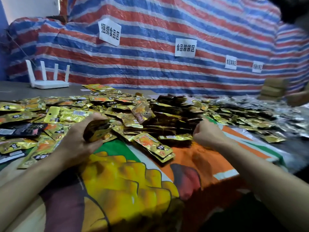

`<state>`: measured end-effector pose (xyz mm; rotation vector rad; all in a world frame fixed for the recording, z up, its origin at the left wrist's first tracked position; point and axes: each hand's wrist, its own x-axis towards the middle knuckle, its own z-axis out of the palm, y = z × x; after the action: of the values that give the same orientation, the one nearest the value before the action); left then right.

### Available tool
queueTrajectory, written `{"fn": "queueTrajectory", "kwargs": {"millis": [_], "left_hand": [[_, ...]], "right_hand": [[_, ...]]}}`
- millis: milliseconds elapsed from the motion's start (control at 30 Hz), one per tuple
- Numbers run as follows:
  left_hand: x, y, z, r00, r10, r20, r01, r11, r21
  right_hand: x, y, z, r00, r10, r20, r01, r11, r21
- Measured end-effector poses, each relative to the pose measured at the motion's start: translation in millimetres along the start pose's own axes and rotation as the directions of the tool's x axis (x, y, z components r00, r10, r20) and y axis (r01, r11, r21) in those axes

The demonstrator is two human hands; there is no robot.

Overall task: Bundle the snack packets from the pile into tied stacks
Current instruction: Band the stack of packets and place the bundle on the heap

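Observation:
A wide pile of gold snack packets (117, 108) covers the table ahead of me. My left hand (78, 139) grips a small stack of gold packets (97, 130) just above the pile's near edge. My right hand (207, 133) is curled into a fist at the pile's right side, its fingers turned away; whether it pinches anything is hidden. A short loose stack of packets (155, 146) lies between my hands on the printed sheet (127, 178). A dark heap of packets (172, 111) sits in the pile's middle.
A white router (48, 81) stands at the far left of the table. A striped tarp (158, 30) with paper signs hangs behind. Another person's hand (299, 97) holds tan blocks (274, 89) at the far right. Silver packets (260, 104) lie on the right.

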<state>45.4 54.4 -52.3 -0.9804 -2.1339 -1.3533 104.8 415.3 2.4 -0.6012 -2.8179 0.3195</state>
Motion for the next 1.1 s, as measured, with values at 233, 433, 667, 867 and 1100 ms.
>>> {"fn": "queueTrajectory", "kwargs": {"millis": [233, 433, 667, 867, 1100], "left_hand": [[-2, -6, 2, 1.000, 0.007, -0.009, -0.007, 1.000, -0.001], [-1, -5, 0, 0.999, -0.026, -0.029, 0.025, 0.999, -0.042], [-1, -10, -4, 0.984, -0.160, -0.079, 0.136, 0.959, -0.249], [3, -10, -5, 0.914, -0.390, -0.109, 0.301, 0.834, -0.463], [2, -7, -15, 0.812, -0.548, 0.201, 0.534, 0.559, -0.634]], "right_hand": [[4, 42, 25, 1.000, 0.009, 0.020, -0.006, 0.990, -0.138], [3, 33, 27, 0.999, -0.043, 0.028, 0.048, 0.967, -0.251], [-4, 19, 28, 0.995, -0.031, 0.098, 0.074, 0.879, -0.471], [-4, -22, 10, 0.972, -0.138, -0.192, 0.097, 0.973, -0.210], [-24, -145, 37, 0.900, -0.431, -0.066, 0.421, 0.820, 0.387]]}}
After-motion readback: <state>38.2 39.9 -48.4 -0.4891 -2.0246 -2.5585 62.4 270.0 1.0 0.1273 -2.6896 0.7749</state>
